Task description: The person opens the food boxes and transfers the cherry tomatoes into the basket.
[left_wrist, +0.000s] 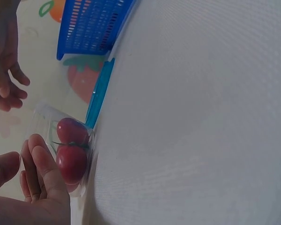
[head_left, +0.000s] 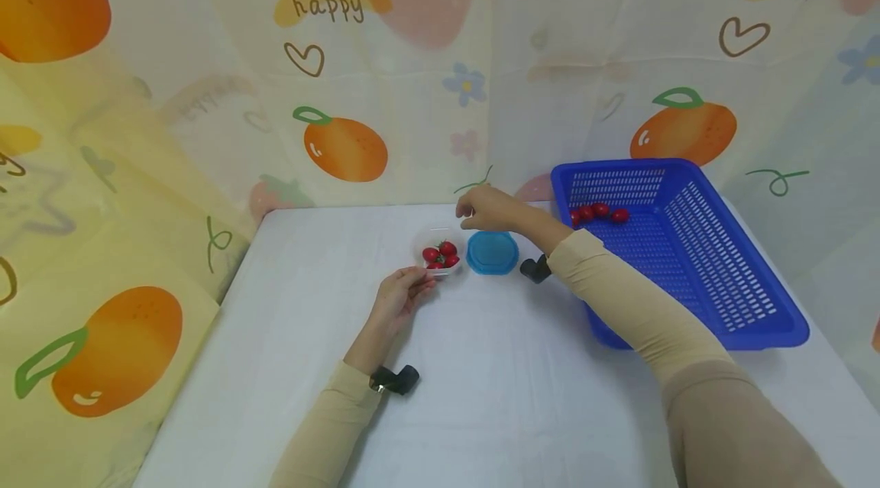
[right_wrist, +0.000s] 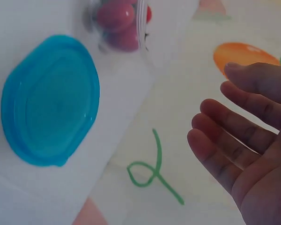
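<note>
A small clear plastic container stands on the table with several cherry tomatoes in it. My left hand is at its near left corner, thumb and fingers at the rim; in the left wrist view the fingers overlap the clear wall beside two tomatoes. Just right of the container lies a blue lid, flat on the table. My right hand hovers beyond the lid, above the table's back edge. Its fingers are loosely bent with nothing between them, as the right wrist view shows.
At the right stands a large blue plastic basket, with several more red tomatoes at its far left corner. My right forearm passes over its near left side. A fruit-printed cloth hangs behind the white table.
</note>
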### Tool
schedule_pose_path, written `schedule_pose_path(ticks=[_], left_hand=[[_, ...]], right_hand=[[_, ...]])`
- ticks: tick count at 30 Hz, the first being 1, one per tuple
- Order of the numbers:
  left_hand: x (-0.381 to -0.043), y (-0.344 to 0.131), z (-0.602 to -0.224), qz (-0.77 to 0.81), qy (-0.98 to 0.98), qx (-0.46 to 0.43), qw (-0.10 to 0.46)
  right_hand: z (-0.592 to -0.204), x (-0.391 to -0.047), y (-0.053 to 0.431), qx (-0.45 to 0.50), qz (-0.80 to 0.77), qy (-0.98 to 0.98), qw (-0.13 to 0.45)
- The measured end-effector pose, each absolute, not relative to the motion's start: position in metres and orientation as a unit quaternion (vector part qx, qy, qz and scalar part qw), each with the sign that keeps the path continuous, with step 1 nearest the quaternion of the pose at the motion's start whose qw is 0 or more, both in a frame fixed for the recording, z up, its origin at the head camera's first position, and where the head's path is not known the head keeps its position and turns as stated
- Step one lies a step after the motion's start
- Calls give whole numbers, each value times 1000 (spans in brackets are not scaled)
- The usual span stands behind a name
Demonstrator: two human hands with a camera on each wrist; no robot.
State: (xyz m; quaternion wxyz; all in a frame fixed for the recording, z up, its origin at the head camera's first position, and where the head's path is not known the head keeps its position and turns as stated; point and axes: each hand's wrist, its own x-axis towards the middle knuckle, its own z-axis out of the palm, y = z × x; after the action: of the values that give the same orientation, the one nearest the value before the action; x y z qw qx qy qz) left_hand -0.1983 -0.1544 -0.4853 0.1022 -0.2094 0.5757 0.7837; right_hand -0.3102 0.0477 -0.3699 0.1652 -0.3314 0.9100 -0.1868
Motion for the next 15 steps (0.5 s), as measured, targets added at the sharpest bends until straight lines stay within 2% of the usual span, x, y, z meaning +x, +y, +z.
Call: schedule_pose_path(ticks=[10,15], left_hand=[[-199,-156,-487,787,571,-213,99],[-200,-156,-488,787,572,-210,99]], right_hand=[[-380,-304,16,-366,-138,902,184],[-385,-300,4,-362,-91,902,216]])
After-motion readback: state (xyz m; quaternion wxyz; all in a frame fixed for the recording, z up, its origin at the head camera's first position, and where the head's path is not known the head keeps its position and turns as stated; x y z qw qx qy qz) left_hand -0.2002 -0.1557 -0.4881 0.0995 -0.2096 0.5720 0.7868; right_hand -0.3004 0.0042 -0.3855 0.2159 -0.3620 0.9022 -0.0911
